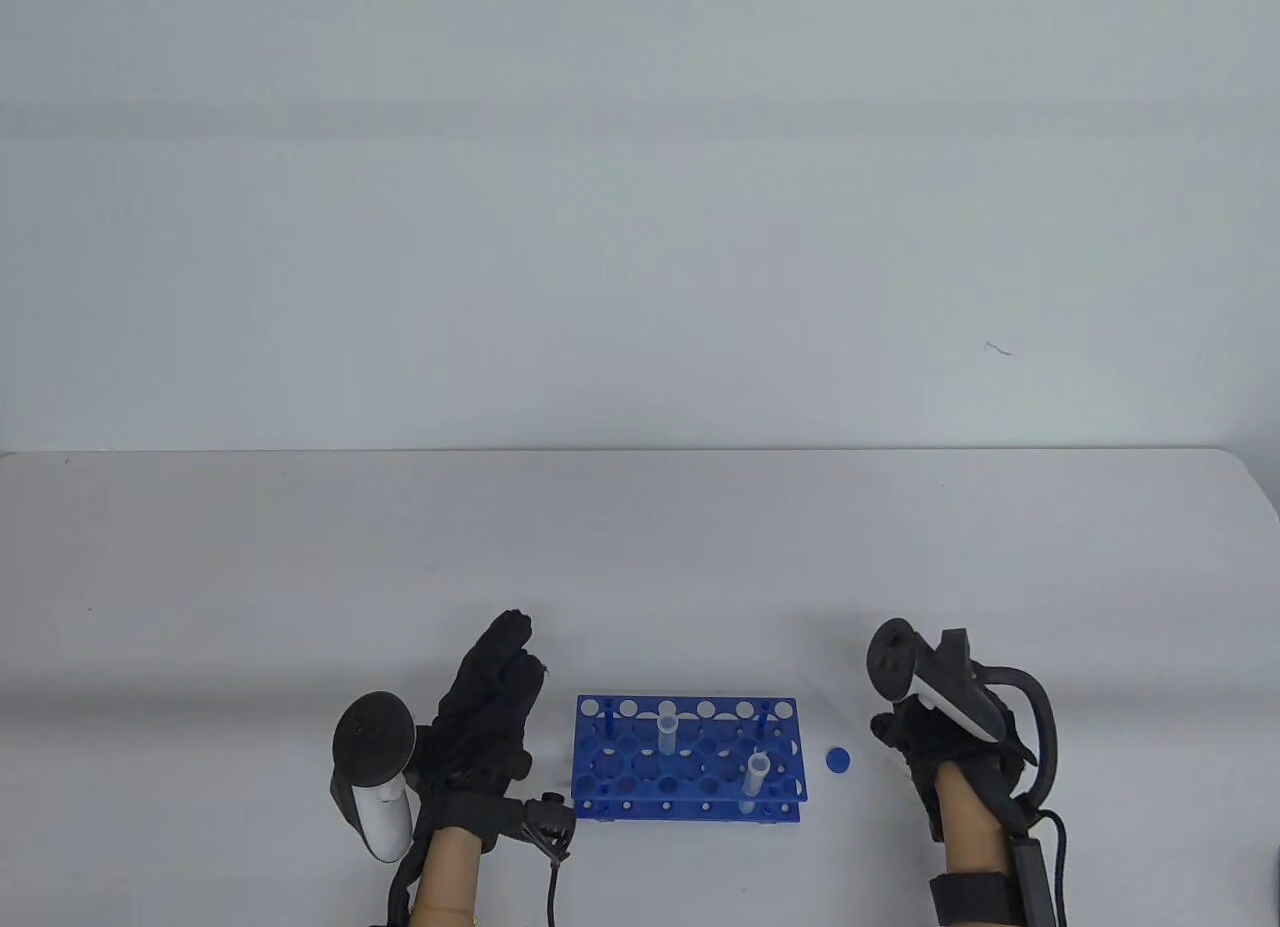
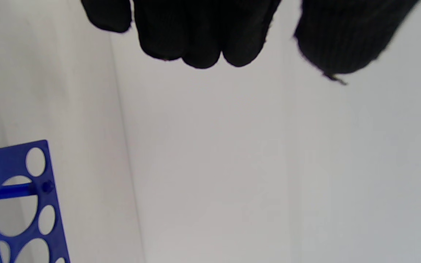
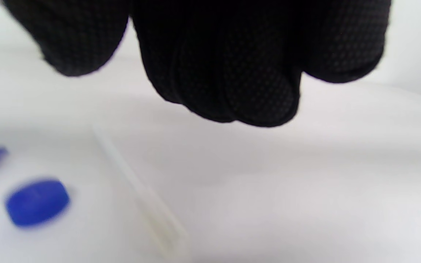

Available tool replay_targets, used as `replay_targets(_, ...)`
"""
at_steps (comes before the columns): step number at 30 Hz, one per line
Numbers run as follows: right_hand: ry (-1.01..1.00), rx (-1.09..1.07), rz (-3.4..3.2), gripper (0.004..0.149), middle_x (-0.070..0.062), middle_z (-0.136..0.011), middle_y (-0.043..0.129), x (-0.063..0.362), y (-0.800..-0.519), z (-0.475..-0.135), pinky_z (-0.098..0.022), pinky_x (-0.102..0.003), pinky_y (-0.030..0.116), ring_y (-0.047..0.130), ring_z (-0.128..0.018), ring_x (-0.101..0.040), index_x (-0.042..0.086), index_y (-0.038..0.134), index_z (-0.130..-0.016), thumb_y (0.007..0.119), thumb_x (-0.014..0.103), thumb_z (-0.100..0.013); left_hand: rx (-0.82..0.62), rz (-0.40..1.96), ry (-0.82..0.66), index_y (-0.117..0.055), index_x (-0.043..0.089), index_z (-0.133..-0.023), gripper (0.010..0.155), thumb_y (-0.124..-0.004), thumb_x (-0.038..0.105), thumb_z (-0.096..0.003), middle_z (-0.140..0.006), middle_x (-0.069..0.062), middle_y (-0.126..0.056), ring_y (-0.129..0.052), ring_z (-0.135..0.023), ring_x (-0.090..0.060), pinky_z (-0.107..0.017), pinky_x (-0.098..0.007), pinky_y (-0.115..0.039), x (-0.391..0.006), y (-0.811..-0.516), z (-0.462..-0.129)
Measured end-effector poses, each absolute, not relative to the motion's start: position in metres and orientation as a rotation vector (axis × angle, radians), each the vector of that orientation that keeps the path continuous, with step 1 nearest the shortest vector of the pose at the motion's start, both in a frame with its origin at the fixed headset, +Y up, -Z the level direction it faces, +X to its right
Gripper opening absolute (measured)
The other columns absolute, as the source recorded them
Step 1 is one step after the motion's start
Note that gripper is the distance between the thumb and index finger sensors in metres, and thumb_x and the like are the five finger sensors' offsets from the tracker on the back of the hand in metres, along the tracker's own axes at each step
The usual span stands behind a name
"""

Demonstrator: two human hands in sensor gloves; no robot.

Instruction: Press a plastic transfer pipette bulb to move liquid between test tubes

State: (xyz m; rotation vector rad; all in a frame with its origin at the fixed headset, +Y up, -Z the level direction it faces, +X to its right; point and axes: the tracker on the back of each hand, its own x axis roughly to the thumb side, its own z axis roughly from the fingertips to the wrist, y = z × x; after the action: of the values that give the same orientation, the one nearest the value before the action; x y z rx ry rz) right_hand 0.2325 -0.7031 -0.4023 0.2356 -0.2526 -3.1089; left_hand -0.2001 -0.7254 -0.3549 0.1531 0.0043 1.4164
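Observation:
A blue test tube rack [image 1: 688, 757] stands near the table's front edge and its corner shows in the left wrist view [image 2: 16, 204]. Two clear test tubes stand in it, one near the middle [image 1: 667, 732] and one at the front right [image 1: 755, 779]. A translucent pipette [image 3: 137, 190] lies flat on the table, blurred, below my right hand's fingers [image 3: 228, 80]. My left hand [image 1: 505, 657] lies left of the rack with fingers stretched forward, holding nothing. My right hand [image 1: 900, 732] hovers right of the rack, fingers loosely curled and empty.
A small blue cap [image 1: 838, 760] lies on the table between the rack and my right hand, and appears blurred in the right wrist view [image 3: 37, 201]. The white table [image 1: 640, 567] stretches back to a plain wall.

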Motion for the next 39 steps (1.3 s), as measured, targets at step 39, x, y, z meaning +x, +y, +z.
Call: replay_targets(39, 0.269, -0.374, -4.001, 0.089, -0.023, -0.104, 0.065, 0.255, -0.681, -0.345, -0.061, -0.059, 0.067, 0.073, -0.091, -0.045, 0.002, 0.050, -0.101, 0.075, 0.055, -0.034, 0.140, 1.328, -0.011, -0.053, 0.036, -0.111, 0.076, -0.069, 0.066, -0.0428, -0.120, 0.004, -0.054, -0.054, -0.106, -0.022, -0.085, -0.052, -0.045, -0.191, -0.727, -0.356)
